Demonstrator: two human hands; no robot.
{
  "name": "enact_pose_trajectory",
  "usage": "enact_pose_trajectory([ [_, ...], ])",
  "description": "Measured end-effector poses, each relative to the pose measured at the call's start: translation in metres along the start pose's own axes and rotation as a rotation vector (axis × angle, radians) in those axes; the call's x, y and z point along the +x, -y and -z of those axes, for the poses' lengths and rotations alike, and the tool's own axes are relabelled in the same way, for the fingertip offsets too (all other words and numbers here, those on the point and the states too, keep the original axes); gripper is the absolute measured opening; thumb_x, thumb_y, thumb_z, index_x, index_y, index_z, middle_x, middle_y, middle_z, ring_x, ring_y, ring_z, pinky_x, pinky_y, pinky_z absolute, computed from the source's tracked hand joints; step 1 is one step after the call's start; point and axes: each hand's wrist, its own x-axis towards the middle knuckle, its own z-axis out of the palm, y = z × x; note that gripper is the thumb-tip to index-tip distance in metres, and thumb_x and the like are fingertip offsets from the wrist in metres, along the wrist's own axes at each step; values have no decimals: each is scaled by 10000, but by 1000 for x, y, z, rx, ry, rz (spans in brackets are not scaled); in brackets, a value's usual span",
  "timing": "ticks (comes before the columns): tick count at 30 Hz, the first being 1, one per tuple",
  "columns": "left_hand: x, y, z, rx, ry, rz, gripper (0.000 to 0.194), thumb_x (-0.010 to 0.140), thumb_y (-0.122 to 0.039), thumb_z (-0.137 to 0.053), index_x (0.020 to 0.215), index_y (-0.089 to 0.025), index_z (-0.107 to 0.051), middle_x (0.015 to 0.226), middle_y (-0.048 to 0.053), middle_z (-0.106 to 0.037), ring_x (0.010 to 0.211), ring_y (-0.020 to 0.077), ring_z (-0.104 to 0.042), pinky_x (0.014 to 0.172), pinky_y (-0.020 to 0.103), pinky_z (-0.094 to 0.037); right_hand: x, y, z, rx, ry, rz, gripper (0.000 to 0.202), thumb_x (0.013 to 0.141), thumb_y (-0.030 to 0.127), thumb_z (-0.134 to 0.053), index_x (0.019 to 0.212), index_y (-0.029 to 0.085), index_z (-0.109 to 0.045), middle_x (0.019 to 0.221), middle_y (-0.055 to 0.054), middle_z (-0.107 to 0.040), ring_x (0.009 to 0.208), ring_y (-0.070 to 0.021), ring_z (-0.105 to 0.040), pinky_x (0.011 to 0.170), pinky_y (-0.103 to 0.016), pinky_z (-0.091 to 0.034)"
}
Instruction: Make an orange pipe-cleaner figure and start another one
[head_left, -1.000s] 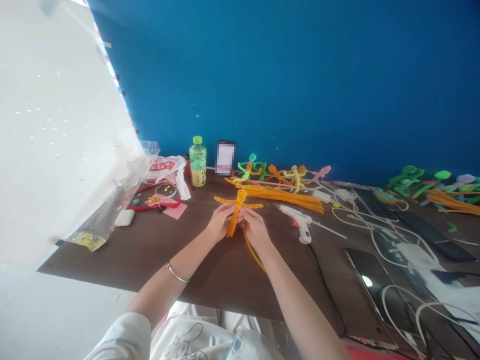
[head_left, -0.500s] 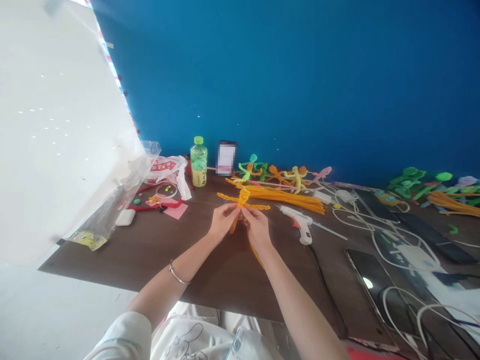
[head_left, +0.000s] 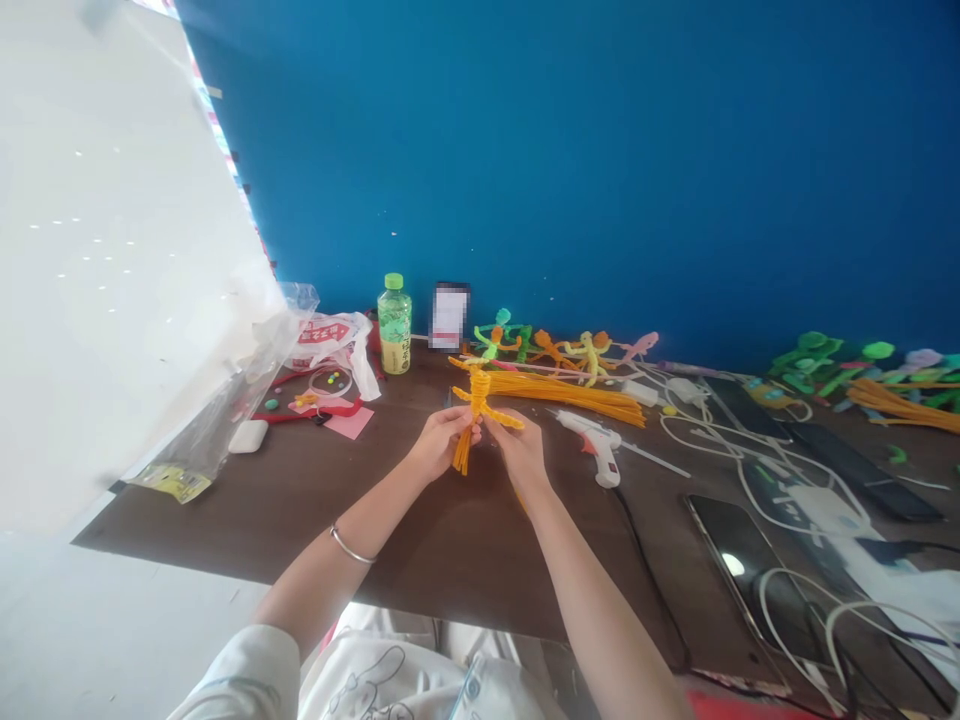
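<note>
An orange pipe-cleaner figure (head_left: 480, 392) is held up above the table between my two hands. It has a wound body, side arms, and loose stems hanging below. My left hand (head_left: 444, 440) pinches it from the left, low on the body near the hanging stems. From the other side, my right hand (head_left: 517, 448) closes its fingers on the figure beside its right arm; part of this grip is hidden. Just behind lies a bundle of orange pipe cleaners (head_left: 566, 393). A white glue gun (head_left: 596, 445) rests to the right of my right hand.
Finished pipe-cleaner figures (head_left: 589, 355) line the wall behind. A green-capped bottle (head_left: 394, 325) and a propped phone (head_left: 449, 315) stand at the back. Plastic bags (head_left: 330, 345) lie left. White cables (head_left: 735, 450) and a dark phone (head_left: 750, 570) spread over the right side.
The figure has turned in my hands: its arms, stretched out sideways before, now show shorter and angled downward to the right. Its hanging stems show more fully. The view has shifted slightly.
</note>
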Motion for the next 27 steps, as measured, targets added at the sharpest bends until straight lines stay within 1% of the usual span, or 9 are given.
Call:
enact_pose_trajectory([
  [5, 0, 0, -1, -28, 7, -28, 169, 616, -193, -692, 715, -82, -613, 671, 27, -541, 521, 29, -424, 477, 180, -324, 0, 2, 0, -71, 3, 53, 276, 595, 410, -695, 731, 171, -667, 757, -38, -655, 708, -178, -565, 654, -300, -427],
  [10, -1, 0, -3, 32, -40, -107, 216, 637, -279, -683, 715, -96, -600, 674, 21, -529, 510, 29, -400, 458, 186, -280, -4, 5, 0, -244, -38, 191, 236, 624, 395, -668, 682, 166, -660, 714, -32, -637, 669, -174, -563, 632, -296, -430],
  [13, -1, -1, -2, 18, -61, -110, 211, 626, -276, -688, 698, -106, -586, 644, 3, -505, 496, 24, -384, 447, 181, -261, -6, 7, -2, -233, 12, 253, 194, 634, 367, -668, 671, 177, -666, 711, -29, -628, 670, -170, -571, 637, -292, -441],
  [16, 1, -2, 1, -12, -38, -91, 189, 629, -262, -676, 690, -111, -580, 621, -10, -484, 477, 16, -361, 443, 178, -254, -6, 6, -1, -76, 96, 203, 178, 650, 355, -663, 725, 194, -677, 763, -32, -641, 704, -170, -587, 655, -297, -455],
  [17, 1, -2, 2, -5, -32, -90, 185, 630, -260, -672, 691, -111, -581, 619, -10, -486, 471, 14, -355, 441, 180, -253, -5, 6, -1, -9, 94, 169, 185, 658, 354, -658, 757, 199, -675, 775, -31, -646, 710, -168, -591, 660, -299, -458],
  [19, 2, -1, 2, 37, -43, -101, 184, 628, -260, -672, 693, -110, -587, 622, -4, -500, 460, 12, -350, 439, 184, -249, -4, 7, 1, 81, 38, 120, 203, 664, 351, -657, 803, 203, -663, 760, -23, -649, 701, -160, -594, 662, -301, -463],
  [21, 2, 0, 2, 87, -64, -119, 192, 616, -264, -681, 682, -110, -589, 614, -1, -510, 455, 15, -358, 439, 188, -244, -3, 8, 1, 93, -18, 114, 214, 649, 346, -675, 803, 199, -651, 732, -14, -647, 685, -154, -594, 663, -300, -466],
  [22, 2, 0, 1, 108, -72, -128, 197, 610, -269, -687, 675, -111, -588, 608, -1, -513, 455, 17, -364, 440, 190, -244, -4, 9, 1, 80, -24, 120, 216, 639, 344, -686, 790, 195, -648, 729, -14, -648, 685, -155, -595, 665, -301, -468],
  [27, -1, 3, -2, 194, -86, -190, 230, 604, -310, -695, 667, -119, -584, 592, -7, -523, 443, 21, -373, 448, 199, -261, -4, 8, 1, 33, 59, 148, 194, 639, 340, -694, 744, 183, -648, 755, -26, -662, 711, -162, -609, 700, -306, -478],
])
